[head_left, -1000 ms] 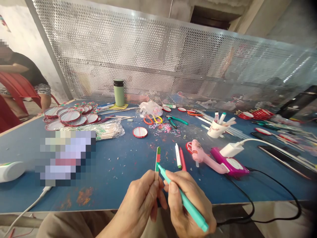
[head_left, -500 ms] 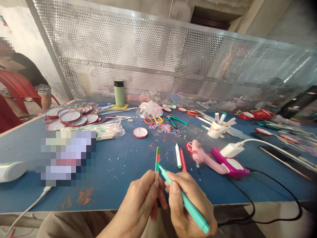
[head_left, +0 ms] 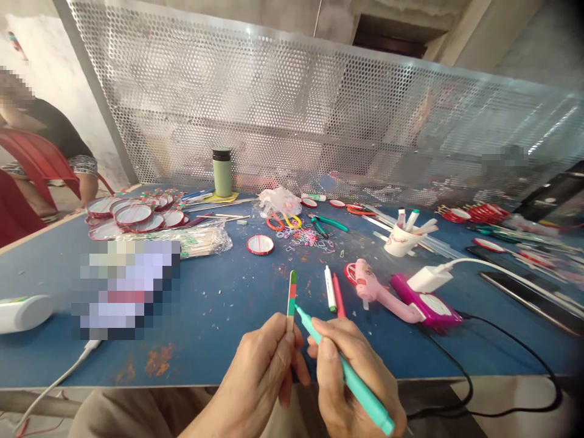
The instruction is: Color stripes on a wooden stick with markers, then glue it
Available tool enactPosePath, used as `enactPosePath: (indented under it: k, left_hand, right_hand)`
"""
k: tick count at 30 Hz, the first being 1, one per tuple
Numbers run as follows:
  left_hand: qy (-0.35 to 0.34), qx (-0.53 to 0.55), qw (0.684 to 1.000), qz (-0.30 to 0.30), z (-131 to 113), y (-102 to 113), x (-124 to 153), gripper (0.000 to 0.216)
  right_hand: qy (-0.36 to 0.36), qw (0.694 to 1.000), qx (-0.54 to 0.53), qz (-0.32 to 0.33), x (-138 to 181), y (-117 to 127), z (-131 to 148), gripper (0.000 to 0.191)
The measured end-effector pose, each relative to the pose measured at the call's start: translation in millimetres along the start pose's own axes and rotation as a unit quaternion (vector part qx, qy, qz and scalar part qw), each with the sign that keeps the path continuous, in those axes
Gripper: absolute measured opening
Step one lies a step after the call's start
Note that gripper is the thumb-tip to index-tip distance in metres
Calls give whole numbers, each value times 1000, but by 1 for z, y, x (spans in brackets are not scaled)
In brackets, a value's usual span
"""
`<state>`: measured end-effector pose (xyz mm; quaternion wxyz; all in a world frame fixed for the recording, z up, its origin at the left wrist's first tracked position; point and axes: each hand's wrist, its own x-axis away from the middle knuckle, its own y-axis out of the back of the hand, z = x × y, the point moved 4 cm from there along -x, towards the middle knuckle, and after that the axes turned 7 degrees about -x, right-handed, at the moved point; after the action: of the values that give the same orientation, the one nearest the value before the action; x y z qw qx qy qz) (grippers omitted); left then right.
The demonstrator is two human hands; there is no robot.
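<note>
Upright between the thumb and fingers of my left hand is a wooden craft stick, banded green, red and teal-green from its rounded top down, with bare wood just above my fingers. My right hand grips a turquoise marker like a pen. Its tip points at the stick's right edge beside the teal band, with a slight gap. Beyond my right hand, a white marker with a green end and a red marker lie side by side on the blue table.
A pink glue gun lies by a magenta power strip, its cables trailing right. Behind stand a paper cup of pens and green-handled pliers. Red-rimmed discs pile up left, near a blurred-out phone-like device. Someone sits far left.
The turquoise marker has shifted slightly right and down, its tip moving off the stick's face. My left hand holds the stick almost unchanged. The whole view has drifted a little.
</note>
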<state>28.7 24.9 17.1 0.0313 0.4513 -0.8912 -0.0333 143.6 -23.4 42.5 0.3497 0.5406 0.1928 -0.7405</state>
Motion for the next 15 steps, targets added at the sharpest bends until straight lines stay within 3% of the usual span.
enactPosePath:
  k: [6, 11, 15]
  left_hand:
    - [-7, 7, 1000, -14, -1, 0, 0, 39]
    - [-7, 6, 1000, -3, 1, 0, -1, 39]
    - [-9, 3, 1000, -10, 1, 1, 0, 39]
  right_hand:
    - [19, 999, -2, 37, -2, -3, 2, 24]
    - [-2, 1000, 6, 6, 1, 0, -1, 24]
    - [15, 999, -2, 33, -2, -2, 2, 23]
